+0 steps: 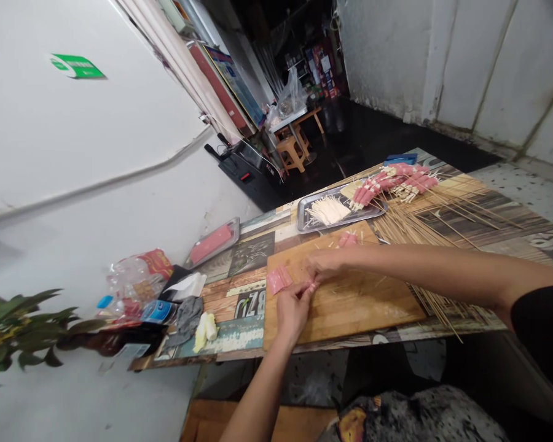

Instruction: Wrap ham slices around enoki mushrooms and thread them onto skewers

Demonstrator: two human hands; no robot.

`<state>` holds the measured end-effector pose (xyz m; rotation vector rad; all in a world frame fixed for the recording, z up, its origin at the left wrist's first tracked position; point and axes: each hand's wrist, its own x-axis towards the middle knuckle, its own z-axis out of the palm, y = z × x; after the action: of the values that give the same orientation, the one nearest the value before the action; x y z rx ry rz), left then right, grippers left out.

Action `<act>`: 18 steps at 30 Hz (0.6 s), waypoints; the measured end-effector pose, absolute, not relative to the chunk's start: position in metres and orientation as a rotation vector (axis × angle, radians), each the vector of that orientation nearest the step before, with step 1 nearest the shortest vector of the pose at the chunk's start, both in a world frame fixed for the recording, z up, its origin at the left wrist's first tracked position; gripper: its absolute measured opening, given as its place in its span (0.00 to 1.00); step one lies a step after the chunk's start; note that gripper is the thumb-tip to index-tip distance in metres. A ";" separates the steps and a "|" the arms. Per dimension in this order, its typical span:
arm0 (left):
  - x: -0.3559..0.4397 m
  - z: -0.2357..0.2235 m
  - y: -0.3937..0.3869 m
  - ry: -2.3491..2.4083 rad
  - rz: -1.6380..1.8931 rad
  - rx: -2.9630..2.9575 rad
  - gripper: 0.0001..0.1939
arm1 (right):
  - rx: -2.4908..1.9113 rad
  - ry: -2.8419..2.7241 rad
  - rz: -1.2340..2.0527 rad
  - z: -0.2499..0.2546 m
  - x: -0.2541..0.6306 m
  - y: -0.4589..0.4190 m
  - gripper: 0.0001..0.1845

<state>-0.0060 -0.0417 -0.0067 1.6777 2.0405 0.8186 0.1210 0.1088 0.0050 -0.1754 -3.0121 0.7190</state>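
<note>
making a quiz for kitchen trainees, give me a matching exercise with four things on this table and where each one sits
Things:
1. pink meat slices
2. white enoki bundle
3. finished pink skewers
4. pink meat block

Places:
A. in the small metal tray near the white wall
B. on the wooden cutting board, beside the left hand
C. in the larger metal tray behind the board
D. piled at the far end of the table, over loose bamboo sticks

Pairs: 1-B, 2-C, 3-D, 4-A
</note>
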 end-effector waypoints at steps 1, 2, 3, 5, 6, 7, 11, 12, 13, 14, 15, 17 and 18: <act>-0.003 -0.007 -0.045 2.114 0.829 1.775 0.13 | -0.155 -3.038 0.748 0.009 0.121 0.110 0.08; 0.000 -0.009 -0.048 2.202 0.828 1.897 0.12 | -0.144 -3.060 0.778 0.012 0.120 0.110 0.08; 0.002 -0.011 -0.051 2.282 0.818 2.035 0.11 | -0.139 -3.078 0.805 0.016 0.120 0.110 0.09; 0.005 -0.016 -0.054 2.331 0.795 2.320 0.09 | -0.157 -3.116 0.867 0.023 0.119 0.111 0.09; 0.004 -0.018 -0.054 2.294 0.784 2.436 0.08 | -0.172 -3.134 0.894 0.026 0.117 0.111 0.09; 0.004 -0.021 -0.054 2.238 0.768 2.517 0.08 | -0.184 -3.147 0.913 0.029 0.116 0.112 0.09; -0.002 -0.025 -0.048 2.121 0.755 2.532 0.10 | -0.223 -3.180 1.020 0.035 0.113 0.115 0.09; -0.003 -0.024 -0.047 2.097 0.764 2.495 0.10 | -0.249 -3.178 1.039 0.035 0.113 0.115 0.09; -0.003 -0.023 -0.045 2.067 0.777 2.453 0.10 | -0.288 -3.164 1.052 0.034 0.115 0.113 0.10; -0.004 -0.021 -0.044 2.035 0.788 2.411 0.11 | -0.339 -3.127 1.038 0.032 0.117 0.111 0.11; -0.004 -0.018 -0.043 2.009 0.796 2.368 0.12 | -0.389 -3.071 0.997 0.030 0.120 0.108 0.11; -0.003 -0.014 -0.041 1.980 0.793 2.303 0.13 | -0.514 -2.903 0.862 0.024 0.128 0.098 0.08; -0.003 -0.013 -0.040 1.978 0.782 2.284 0.14 | -0.586 -2.803 0.779 0.021 0.133 0.093 0.06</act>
<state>-0.0030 -0.0404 -0.0127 2.2839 1.9778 0.7818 0.1327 0.0929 0.0206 -0.5864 -2.8034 0.7789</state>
